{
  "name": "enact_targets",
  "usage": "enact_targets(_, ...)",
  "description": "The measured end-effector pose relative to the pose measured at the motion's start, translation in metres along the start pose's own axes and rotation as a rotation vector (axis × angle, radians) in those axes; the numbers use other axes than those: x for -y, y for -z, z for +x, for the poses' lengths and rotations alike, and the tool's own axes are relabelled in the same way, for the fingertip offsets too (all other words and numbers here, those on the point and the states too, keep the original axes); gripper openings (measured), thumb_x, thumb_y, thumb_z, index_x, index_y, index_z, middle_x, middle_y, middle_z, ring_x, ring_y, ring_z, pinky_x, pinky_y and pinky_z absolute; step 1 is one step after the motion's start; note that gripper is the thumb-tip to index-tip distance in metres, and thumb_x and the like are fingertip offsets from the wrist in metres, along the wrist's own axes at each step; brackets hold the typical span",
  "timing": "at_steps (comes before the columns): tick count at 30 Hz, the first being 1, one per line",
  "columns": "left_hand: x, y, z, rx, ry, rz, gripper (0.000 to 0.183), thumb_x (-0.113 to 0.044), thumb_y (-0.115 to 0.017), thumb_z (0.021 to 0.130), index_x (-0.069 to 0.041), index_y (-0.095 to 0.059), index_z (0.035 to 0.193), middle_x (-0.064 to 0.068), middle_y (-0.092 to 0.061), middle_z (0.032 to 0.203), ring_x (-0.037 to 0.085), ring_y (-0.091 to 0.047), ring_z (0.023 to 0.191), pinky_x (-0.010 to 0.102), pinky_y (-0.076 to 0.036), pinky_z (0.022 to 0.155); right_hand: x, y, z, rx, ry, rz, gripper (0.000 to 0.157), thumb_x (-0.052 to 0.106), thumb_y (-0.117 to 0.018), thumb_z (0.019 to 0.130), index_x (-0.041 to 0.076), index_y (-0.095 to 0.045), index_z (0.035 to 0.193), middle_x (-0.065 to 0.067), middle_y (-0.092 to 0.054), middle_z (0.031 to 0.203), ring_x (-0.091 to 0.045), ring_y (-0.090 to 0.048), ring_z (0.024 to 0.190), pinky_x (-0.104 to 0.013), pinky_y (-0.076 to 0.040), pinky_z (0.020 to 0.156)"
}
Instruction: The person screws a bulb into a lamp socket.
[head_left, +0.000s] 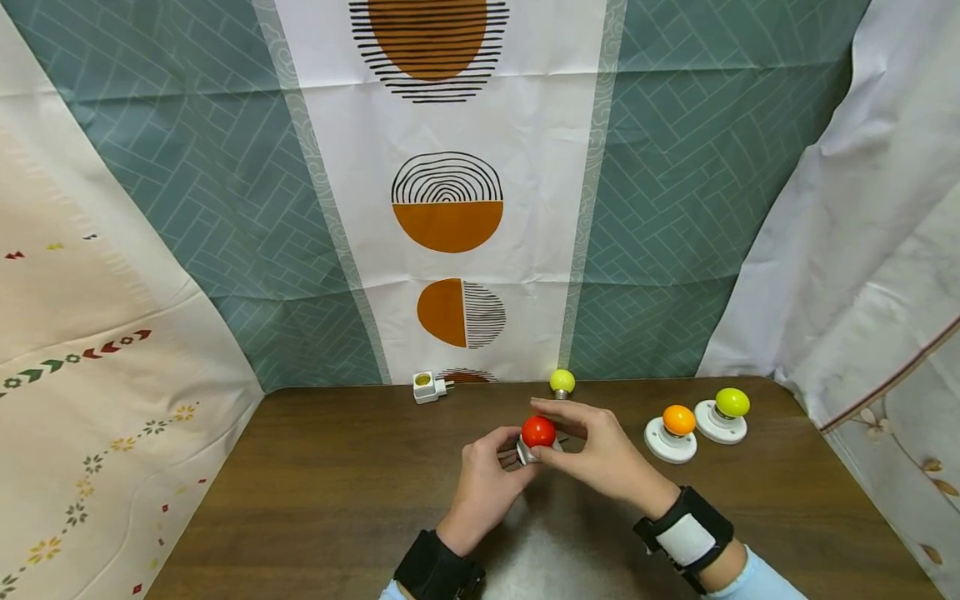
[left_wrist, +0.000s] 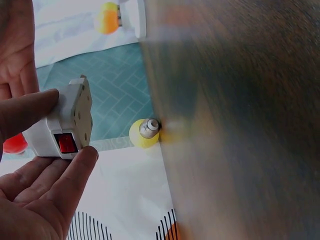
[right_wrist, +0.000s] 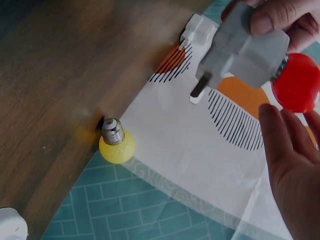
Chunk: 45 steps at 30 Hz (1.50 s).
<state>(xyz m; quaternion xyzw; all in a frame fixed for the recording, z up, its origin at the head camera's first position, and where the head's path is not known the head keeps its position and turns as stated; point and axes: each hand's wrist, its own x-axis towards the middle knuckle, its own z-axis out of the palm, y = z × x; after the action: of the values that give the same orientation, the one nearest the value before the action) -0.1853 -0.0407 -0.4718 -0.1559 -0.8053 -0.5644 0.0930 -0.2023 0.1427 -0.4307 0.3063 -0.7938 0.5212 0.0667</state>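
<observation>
My left hand (head_left: 491, 475) grips a white plug-in lamp socket (left_wrist: 55, 125) between thumb and fingers, above the table. A red rocker switch (left_wrist: 66, 143) shows on its side, and plug pins (right_wrist: 200, 86) stick out of it. A round red bulb (head_left: 538, 432) sits in the socket, its metal base partly showing at the joint in the right wrist view. My right hand (head_left: 600, 446) is spread around the bulb, index finger above it and thumb low beside it. In the right wrist view, its extended fingertips (right_wrist: 266, 112) are close to the red glass.
Near the back edge, a yellow bulb (head_left: 562, 381) stands on its metal base. Another white plug socket (head_left: 427, 388) lies left of it. At the right, an orange bulb (head_left: 678, 420) and a yellow-green bulb (head_left: 732, 402) sit in round white holders on the wooden table (head_left: 337, 500).
</observation>
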Motion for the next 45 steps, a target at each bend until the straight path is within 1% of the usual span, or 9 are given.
enact_targets(5,0.000,-0.001,0.000,0.010,0.008,-0.019,0.034,-0.013,-0.076,0.073,-0.013,-0.063,0.105,-0.002,-0.063,0.098,0.009,-0.061,0.087,0.034,-0.050,0.073,-0.002,0.000,0.001,0.054,0.007,-0.007,0.048,0.024,-0.073,0.080,0.021,-0.058,0.125,0.007,-0.055,0.125,-0.012,-0.055,0.107,-0.030,-0.046,0.083)
enact_targets(8,0.001,-0.001,0.000,0.008,0.005,-0.032,0.034,-0.011,-0.076,0.073,-0.013,-0.063,0.105,-0.001,-0.063,0.099,0.009,-0.061,0.087,0.036,-0.050,0.073,0.001,-0.001,0.001,0.016,-0.001,-0.003,0.045,0.020,-0.074,0.079,0.018,-0.060,0.122,0.003,-0.057,0.122,-0.012,-0.056,0.105,-0.029,-0.047,0.080)
enact_targets(12,0.000,-0.001,0.000,0.002,0.009,-0.046,0.036,-0.010,-0.076,0.073,-0.011,-0.063,0.106,0.000,-0.063,0.100,0.009,-0.061,0.087,0.035,-0.050,0.073,0.022,-0.002,0.002,-0.052,-0.031,0.004,0.044,0.009,-0.076,0.074,0.009,-0.063,0.115,-0.005,-0.061,0.114,-0.018,-0.059,0.100,-0.033,-0.049,0.076)
enact_targets(16,0.001,-0.002,0.000,0.003,0.009,-0.046,0.036,-0.010,-0.076,0.073,-0.011,-0.063,0.107,0.000,-0.063,0.100,0.009,-0.061,0.088,0.033,-0.049,0.074,0.016,-0.004,0.000,-0.089,-0.032,-0.016,0.044,0.016,-0.079,0.072,0.016,-0.064,0.114,0.000,-0.062,0.110,-0.015,-0.060,0.096,-0.035,-0.050,0.074)
enact_targets(19,0.002,-0.002,0.000,-0.002,-0.012,-0.031,0.036,-0.010,-0.075,0.073,-0.012,-0.063,0.107,0.000,-0.063,0.100,0.010,-0.061,0.088,0.030,-0.049,0.073,0.001,-0.005,-0.002,-0.068,-0.007,-0.017,0.048,0.023,-0.079,0.073,0.024,-0.062,0.118,0.007,-0.060,0.115,-0.010,-0.058,0.100,-0.032,-0.049,0.077)
enact_targets(27,0.002,-0.002,0.000,0.003,-0.023,-0.014,0.035,-0.012,-0.076,0.074,-0.012,-0.062,0.107,-0.001,-0.063,0.100,0.009,-0.061,0.088,0.028,-0.049,0.073,0.001,0.001,0.001,0.034,0.048,0.001,0.049,0.022,-0.074,0.079,0.020,-0.058,0.125,0.006,-0.054,0.126,-0.013,-0.053,0.111,-0.030,-0.046,0.083)
enact_targets(32,0.001,-0.003,0.000,-0.001,-0.025,-0.016,0.036,-0.011,-0.075,0.074,-0.011,-0.062,0.107,0.000,-0.063,0.100,0.009,-0.061,0.089,0.027,-0.049,0.072,0.003,0.000,0.001,0.013,0.013,0.007,0.044,0.023,-0.074,0.078,0.019,-0.061,0.120,0.007,-0.058,0.119,-0.013,-0.056,0.105,-0.029,-0.047,0.080)
enact_targets(39,0.001,-0.003,0.001,-0.003,-0.013,-0.009,0.037,-0.009,-0.075,0.073,-0.011,-0.062,0.107,-0.002,-0.063,0.101,0.007,-0.060,0.090,0.027,-0.049,0.073,0.004,-0.004,0.000,-0.089,-0.004,-0.035,0.043,0.025,-0.080,0.072,0.024,-0.065,0.112,0.007,-0.062,0.109,-0.010,-0.059,0.096,-0.030,-0.050,0.072)
enact_targets(45,0.000,-0.002,0.000,-0.003,-0.005,-0.002,0.035,-0.010,-0.075,0.073,-0.012,-0.063,0.106,-0.002,-0.063,0.100,0.008,-0.061,0.089,0.027,-0.049,0.073,0.004,-0.002,0.000,-0.021,-0.007,-0.028,0.049,0.028,-0.079,0.073,0.025,-0.061,0.119,0.010,-0.059,0.117,-0.010,-0.056,0.103,-0.029,-0.048,0.079)
